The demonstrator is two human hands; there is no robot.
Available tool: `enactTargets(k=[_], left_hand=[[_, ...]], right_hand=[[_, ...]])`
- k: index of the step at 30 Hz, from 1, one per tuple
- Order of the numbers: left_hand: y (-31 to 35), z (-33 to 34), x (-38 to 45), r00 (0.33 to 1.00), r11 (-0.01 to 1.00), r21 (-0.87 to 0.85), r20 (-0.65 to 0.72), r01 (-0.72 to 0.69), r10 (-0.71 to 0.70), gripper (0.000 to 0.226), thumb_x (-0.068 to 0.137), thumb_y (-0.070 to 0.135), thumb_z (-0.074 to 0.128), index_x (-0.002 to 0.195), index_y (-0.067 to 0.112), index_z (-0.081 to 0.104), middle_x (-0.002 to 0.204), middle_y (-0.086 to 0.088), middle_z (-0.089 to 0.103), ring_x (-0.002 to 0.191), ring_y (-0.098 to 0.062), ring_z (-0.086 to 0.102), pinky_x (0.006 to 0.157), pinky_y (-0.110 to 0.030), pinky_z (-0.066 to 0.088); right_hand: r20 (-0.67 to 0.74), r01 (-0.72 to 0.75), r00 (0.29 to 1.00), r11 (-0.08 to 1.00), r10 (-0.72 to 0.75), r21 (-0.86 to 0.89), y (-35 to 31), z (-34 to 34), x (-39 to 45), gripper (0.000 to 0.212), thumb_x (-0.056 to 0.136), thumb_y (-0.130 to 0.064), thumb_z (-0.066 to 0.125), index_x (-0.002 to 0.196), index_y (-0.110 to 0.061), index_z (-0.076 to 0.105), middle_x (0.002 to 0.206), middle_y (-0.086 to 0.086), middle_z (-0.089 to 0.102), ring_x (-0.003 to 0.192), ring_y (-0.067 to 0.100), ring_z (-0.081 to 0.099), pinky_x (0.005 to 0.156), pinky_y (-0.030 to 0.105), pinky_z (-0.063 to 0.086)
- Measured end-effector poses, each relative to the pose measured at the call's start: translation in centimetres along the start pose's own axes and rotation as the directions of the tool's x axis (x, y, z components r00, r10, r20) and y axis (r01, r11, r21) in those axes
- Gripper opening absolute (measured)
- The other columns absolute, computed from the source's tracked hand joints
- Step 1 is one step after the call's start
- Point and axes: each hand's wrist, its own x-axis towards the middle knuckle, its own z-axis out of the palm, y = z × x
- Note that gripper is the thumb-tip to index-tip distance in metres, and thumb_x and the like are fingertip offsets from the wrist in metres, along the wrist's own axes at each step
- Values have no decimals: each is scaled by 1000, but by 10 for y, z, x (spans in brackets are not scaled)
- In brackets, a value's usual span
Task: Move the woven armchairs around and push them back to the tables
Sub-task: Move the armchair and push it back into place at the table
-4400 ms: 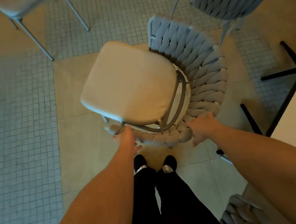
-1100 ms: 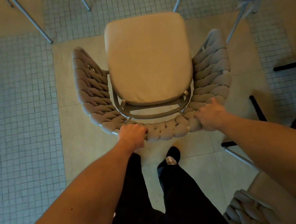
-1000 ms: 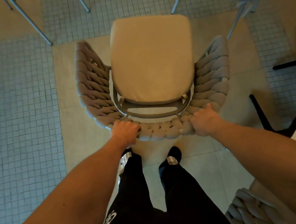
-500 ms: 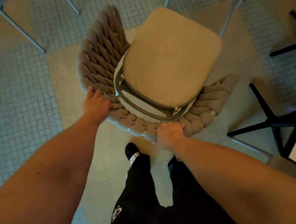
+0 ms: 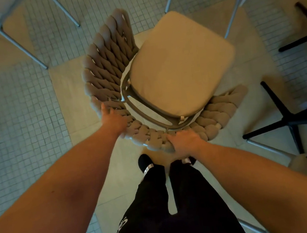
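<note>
Woven armchair [image 5: 112,76] back — left hand [image 5: 113,119] flat, right hand [image 5: 184,141] curled.

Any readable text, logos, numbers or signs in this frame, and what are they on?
One only: a white printed mark on the left thigh of the black trousers, cut off and blurred, not legible.
Nothing readable on the woven armchair, its seat cushion or the tiled floor.

Floor [image 5: 21,114]: small square mosaic tiles, interrupted by a plain beige slab [image 5: 71,92] at centre. Black cross-shaped pedestal base [image 5: 288,122] is seen at the right edge. Black trousers [image 5: 173,211] and dark shoes [image 5: 145,161] are seen at bottom centre.
</note>
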Motion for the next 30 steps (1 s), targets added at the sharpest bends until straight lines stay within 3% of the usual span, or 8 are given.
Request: enactTargets(k=[3, 7, 9, 13, 16, 21, 24, 30], left_hand=[[47, -5, -10, 993, 994, -53, 66, -94, 97, 81, 84, 43, 67, 155, 39, 29, 163, 5, 27, 152, -32, 17, 111, -76, -1], [108, -19, -19, 964, 966, -189, 162, -178, 210, 74, 80, 52, 70, 146, 29, 45, 149, -2, 46, 145, -35, 33, 110, -78, -1], [135, -31, -29, 959, 928, -313, 129, -202, 252, 71, 80, 59, 66, 140, 26, 49, 140, -4, 54, 135, -34, 45, 111, -77, 7], [179, -46, -40, 962, 845, -489, 40, -218, 271, 87, 76, 71, 68, 146, 28, 39, 141, -7, 53, 129, -35, 50, 111, -62, 30], [194, -51, -38, 974, 793, -579, -7, -189, 227, 82, 77, 69, 69, 143, 30, 40, 136, -7, 55, 124, -36, 53, 108, -62, 33], [197, -60, -40, 980, 803, -565, -48, -187, 194, 59, 84, 47, 71, 137, 30, 49, 126, -5, 60, 117, -32, 57, 100, -55, 38], [198, -62, -43, 979, 803, -563, -62, -196, 195, 53, 86, 35, 69, 136, 30, 51, 123, -5, 61, 114, -32, 59, 96, -52, 41], [187, -65, -42, 970, 822, -516, -104, -240, 218, 54, 89, 37, 67, 139, 29, 50, 125, -7, 61, 114, -33, 59, 91, -49, 46]], right_hand=[[46, -16, 999, 996, 21, -92, 36, -1, -9, 79, 84, -62, 72, 144, -24, 39, 141, 9, 53, 129, 34, 51, 106, 52, 38], [79, -46, 994, 957, 72, -286, 83, -10, -25, 83, 84, -62, 71, 150, -27, 36, 145, 5, 52, 133, 31, 48, 110, 51, 31], [72, -54, 994, 930, 85, -364, 108, -14, -29, 84, 83, -65, 71, 150, -28, 36, 147, 4, 51, 135, 29, 46, 112, 52, 27], [28, -114, 990, 888, 141, -446, 152, -26, -28, 86, 78, -68, 72, 148, -31, 38, 150, 0, 48, 140, 29, 41, 116, 59, 21], [-2, -165, 983, 863, 186, -478, 179, -41, -27, 85, 75, -71, 73, 145, -34, 41, 147, 1, 51, 138, 32, 44, 113, 58, 26], [-17, -198, 977, 881, 211, -431, 211, -55, -16, 100, 57, -81, 77, 143, -43, 42, 135, -8, 60, 124, 26, 56, 105, 48, 41], [-30, -188, 981, 898, 192, -399, 221, -52, -8, 107, 49, -91, 68, 142, -45, 42, 129, -10, 63, 117, 24, 61, 100, 47, 46], [-38, -206, 978, 908, 207, -366, 206, -66, -20, 94, 63, -87, 64, 143, -43, 42, 126, -9, 63, 114, 23, 62, 98, 43, 48]])
